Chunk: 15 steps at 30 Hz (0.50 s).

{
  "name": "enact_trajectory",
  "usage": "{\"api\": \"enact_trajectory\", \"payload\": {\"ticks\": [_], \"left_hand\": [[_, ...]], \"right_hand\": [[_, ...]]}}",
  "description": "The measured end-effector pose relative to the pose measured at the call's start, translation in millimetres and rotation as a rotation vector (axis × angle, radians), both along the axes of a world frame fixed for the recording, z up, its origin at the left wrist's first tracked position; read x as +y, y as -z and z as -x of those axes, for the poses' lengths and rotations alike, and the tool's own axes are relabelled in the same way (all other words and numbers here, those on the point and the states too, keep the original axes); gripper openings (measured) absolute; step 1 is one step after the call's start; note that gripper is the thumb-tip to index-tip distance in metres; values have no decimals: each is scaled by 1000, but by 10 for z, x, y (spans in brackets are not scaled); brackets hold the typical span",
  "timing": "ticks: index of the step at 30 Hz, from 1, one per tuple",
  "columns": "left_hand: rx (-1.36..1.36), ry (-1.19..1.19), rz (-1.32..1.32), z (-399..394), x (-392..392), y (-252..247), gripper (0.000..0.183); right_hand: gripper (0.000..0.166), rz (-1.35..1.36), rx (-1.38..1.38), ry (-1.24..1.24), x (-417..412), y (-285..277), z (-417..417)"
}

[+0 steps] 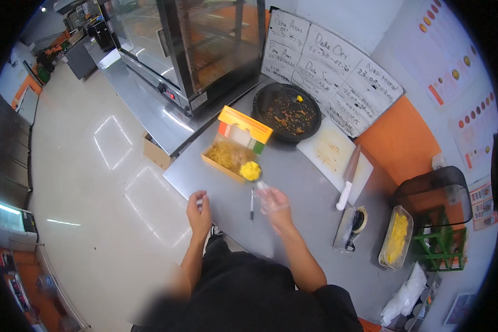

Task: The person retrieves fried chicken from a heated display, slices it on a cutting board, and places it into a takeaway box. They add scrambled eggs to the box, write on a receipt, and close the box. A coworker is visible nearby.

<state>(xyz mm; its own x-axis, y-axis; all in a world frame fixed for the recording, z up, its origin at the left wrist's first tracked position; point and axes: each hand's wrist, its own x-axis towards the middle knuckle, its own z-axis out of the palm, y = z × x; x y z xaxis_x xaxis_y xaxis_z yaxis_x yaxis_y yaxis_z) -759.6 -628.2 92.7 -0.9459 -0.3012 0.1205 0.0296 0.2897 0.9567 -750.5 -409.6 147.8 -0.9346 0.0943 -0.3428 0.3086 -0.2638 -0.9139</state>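
My right hand point(275, 206), in a thin clear plastic glove, grips a spoon point(260, 184) loaded with yellow food point(250, 170), perhaps scrambled egg. The spoon is over the near right corner of an open cardboard food box point(220, 166). Inside the box lies yellowish-brown food point(220, 154), with a paler portion beside it; the printed lid stands raised at the back. My left hand point(199, 214) is held by the table's left edge with its fingers curled. Something pale shows between them, too small to identify. A pen point(252, 209) lies on the metal table point(232, 207) between my hands.
Behind the box sits a black round pan point(288, 110) with food bits. Rightward are a white cutting board point(328, 147), a knife point(349, 180), a tape dispenser point(354, 228) and a clear container of yellow food point(396, 238). A glass warming cabinet point(182, 50) and a whiteboard point(328, 70) stand at the back.
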Motion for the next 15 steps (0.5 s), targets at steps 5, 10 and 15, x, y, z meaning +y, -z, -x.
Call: {"api": "enact_trajectory", "payload": {"ticks": [5, 10, 15], "left_hand": [[236, 102, 379, 1378, -261, 165, 27], [-27, 410, 328, 2021, -307, 80, 29], [35, 455, 353, 2178, -338, 217, 24]], "right_hand": [[15, -842, 574, 48, -672, 460, 965], [11, -1448, 491, -126, -988, 538, 1425], [10, -1628, 653, 39, -1122, 533, 1364]]}}
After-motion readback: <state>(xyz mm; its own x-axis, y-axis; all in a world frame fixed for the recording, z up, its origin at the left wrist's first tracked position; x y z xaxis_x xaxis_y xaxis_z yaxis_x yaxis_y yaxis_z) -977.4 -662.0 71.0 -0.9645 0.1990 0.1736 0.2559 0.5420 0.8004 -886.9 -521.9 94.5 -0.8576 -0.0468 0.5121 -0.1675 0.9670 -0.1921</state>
